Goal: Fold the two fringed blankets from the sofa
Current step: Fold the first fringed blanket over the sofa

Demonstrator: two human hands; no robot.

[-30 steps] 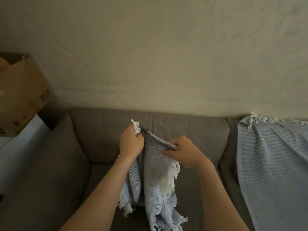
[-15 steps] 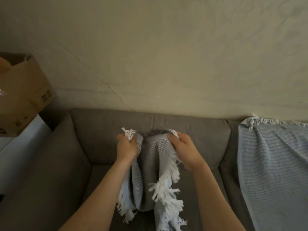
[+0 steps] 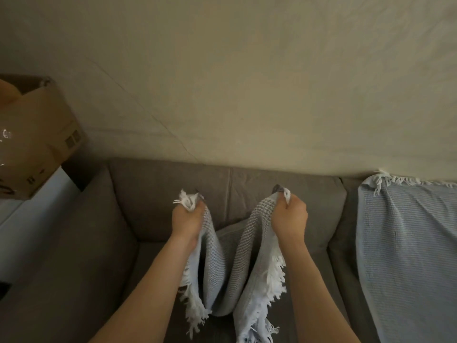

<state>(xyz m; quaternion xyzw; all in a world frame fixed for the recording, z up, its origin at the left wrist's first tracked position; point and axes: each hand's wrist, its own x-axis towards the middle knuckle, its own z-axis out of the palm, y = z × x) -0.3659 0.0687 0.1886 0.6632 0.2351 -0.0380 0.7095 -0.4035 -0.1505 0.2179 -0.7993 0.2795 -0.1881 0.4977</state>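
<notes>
Above the grey fabric sofa (image 3: 153, 219), both hands (image 3: 186, 220) (image 3: 289, 219) pinched the grey waffle-weave fringed blanket's (image 3: 227, 268) corners, presumably aligning edges for folding.

place: home living room | cues: grey sofa (image 3: 284, 191), cardboard box (image 3: 42, 134), wall (image 3: 247, 82)

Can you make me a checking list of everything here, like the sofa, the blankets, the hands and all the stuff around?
Surface: grey sofa, seat mostly bare.
Job's things: grey fringed blanket held up, sagging between both hands; pale blue fringed blanket draped over the sofa's right end, not folded.
Clutter: cardboard box on a white surface beside the sofa.
Grips: left hand and right hand each closed on a top corner, held apart.
Cables: nothing seen.
Surroundings: plain beige wall.
</notes>
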